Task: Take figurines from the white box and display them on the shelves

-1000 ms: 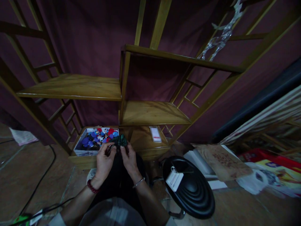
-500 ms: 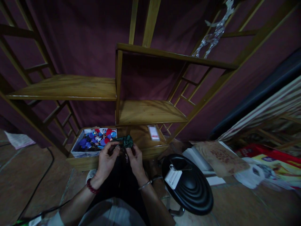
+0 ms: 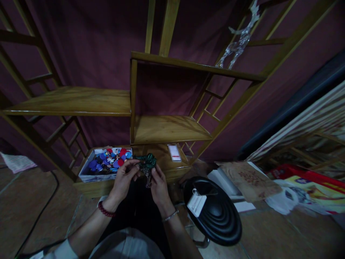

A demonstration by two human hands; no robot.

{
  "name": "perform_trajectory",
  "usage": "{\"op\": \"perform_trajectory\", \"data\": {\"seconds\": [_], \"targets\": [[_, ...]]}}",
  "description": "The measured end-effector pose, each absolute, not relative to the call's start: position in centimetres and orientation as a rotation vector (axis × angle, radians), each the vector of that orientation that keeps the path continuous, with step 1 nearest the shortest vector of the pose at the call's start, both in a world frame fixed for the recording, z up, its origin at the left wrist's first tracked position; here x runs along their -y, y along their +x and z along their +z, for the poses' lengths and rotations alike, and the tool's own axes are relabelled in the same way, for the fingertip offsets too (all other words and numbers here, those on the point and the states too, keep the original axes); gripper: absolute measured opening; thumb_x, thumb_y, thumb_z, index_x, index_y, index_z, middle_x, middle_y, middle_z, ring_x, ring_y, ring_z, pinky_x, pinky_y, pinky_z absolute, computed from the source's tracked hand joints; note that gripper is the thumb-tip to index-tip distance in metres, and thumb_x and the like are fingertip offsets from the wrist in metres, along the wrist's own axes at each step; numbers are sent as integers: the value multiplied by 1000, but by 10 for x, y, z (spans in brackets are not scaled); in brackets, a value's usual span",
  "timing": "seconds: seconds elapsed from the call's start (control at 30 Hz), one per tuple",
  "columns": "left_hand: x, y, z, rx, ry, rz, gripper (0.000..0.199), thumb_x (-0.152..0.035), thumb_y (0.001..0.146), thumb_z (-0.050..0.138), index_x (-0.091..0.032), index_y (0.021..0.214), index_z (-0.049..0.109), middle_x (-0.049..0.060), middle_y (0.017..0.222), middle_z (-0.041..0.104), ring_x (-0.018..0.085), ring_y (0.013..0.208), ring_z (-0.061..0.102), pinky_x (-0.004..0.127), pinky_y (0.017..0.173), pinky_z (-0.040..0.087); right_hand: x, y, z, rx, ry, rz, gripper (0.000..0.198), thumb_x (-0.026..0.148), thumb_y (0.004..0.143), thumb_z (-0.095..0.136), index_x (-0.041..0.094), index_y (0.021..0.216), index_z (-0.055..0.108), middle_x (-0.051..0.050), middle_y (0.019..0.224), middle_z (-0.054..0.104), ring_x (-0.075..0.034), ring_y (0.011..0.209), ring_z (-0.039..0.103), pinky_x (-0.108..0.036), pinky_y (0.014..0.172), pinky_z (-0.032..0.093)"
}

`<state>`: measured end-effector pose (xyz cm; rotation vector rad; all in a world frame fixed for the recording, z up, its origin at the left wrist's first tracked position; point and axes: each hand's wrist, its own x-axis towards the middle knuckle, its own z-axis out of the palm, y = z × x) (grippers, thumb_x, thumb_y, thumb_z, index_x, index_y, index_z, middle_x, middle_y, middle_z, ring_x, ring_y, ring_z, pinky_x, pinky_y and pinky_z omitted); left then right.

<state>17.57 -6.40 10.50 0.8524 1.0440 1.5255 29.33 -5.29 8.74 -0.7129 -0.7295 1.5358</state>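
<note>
Between my two hands, above my lap, is a small dark green, glossy, bunched-up object (image 3: 150,161). A thinner, clear-looking part hangs below it; its exact kind I cannot make out. My left hand (image 3: 124,180), with a dark red bead bracelet on the wrist, pinches the object's left side. On the other side, my right hand (image 3: 159,183) grips it between thumb and fingers, a silver bangle on that wrist. Just left of the hands stands an open box (image 3: 99,177) full of small blue, red and white pieces (image 3: 115,158).
A wooden shelf unit (image 3: 102,101) rises in front of me, with a clear deer figure (image 3: 238,45) on its upper board. A white card (image 3: 174,153) lies on the low board. To the right are a black ridged seat (image 3: 215,216) and a plastic bag (image 3: 283,199). A cable (image 3: 44,212) crosses the floor.
The green object has turned and shifted slightly right, showing more of its hanging part. My right hand has moved a little right and down. The whole view has shifted slightly.
</note>
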Motion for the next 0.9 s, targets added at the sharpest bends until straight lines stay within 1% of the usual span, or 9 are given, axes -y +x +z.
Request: {"op": "perform_trajectory", "data": {"seconds": [0.17, 0.27, 0.33, 0.4, 0.5, 0.6, 0.67, 0.8, 0.9], "targets": [[62, 181, 110, -1043, 891, 1464, 26, -30, 67, 64, -17, 88, 60, -2, 70, 58, 7, 56, 48, 18, 46, 35, 55, 298, 93, 771, -693, 1503, 33, 30, 66, 68, 24, 97, 62, -1, 95, 65, -16, 93, 57, -29, 82, 45], [58, 183, 110, -1120, 991, 1385, 26, -28, 67, 62, -16, 90, 61, 1, 80, 62, 8, 58, 49, 19, 49, 36, 55, 302, 90, 773, -745, 1428, 38, 32, 66, 68, 24, 102, 60, -1, 98, 64, -17, 94, 56, -31, 82, 45], [55, 185, 108, -1184, 1038, 1379, 26, -27, 67, 61, -16, 90, 62, 2, 85, 63, 10, 66, 53, 21, 56, 41, 55, 304, 88, 763, -791, 1384, 39, 33, 66, 67, 24, 103, 58, -1, 100, 63, -17, 91, 57, -31, 79, 46], [52, 187, 107, -1235, 1089, 1385, 26, -27, 67, 60, -16, 90, 62, 3, 87, 64, 14, 76, 57, 25, 68, 44, 56, 305, 87, 761, -833, 1343, 40, 32, 66, 67, 24, 104, 57, -2, 101, 63, -16, 89, 58, -30, 76, 47], [49, 191, 103, -1343, 1227, 1401, 26, -30, 68, 60, -16, 90, 62, 4, 87, 63, 17, 81, 58, 30, 76, 44, 57, 308, 89, 760, -865, 1279, 42, 33, 67, 66, 22, 106, 55, -3, 101, 62, -16, 86, 58, -28, 73, 48], [52, 197, 99, -1439, 1424, 1450, 26, -31, 72, 58, -18, 94, 62, 6, 96, 62, 19, 93, 55, 35, 86, 41, 58, 310, 92, 762, -887, 1260, 44, 33, 68, 65, 21, 108, 53, -3, 99, 62, -14, 77, 59, -26, 65, 48], [56, 201, 97, -1471, 1512, 1458, 27, -31, 74, 56, -18, 97, 61, 7, 104, 60, 20, 103, 51, 37, 93, 37, 60, 311, 94, 763, -893, 1246, 44, 34, 69, 64, 21, 110, 51, -3, 99, 62, -14, 76, 59, -27, 65, 48], [63, 209, 97, -1491, 1610, 1417, 33, -31, 79, 51, -20, 110, 56, 8, 121, 51, 20, 118, 40, 40, 101, 29, 63, 313, 96, 754, -874, 1186, 44, 34, 70, 63, 21, 110, 50, -4, 105, 60, -16, 93, 56, -32, 83, 44], [67, 214, 99, -1470, 1634, 1420, 37, -32, 80, 50, -21, 115, 53, 8, 130, 44, 20, 125, 32, 42, 105, 24, 65, 314, 97, 753, -886, 1165, 44, 34, 71, 62, 21, 111, 49, -5, 108, 59, -17, 97, 55, -34, 86, 42]]}}
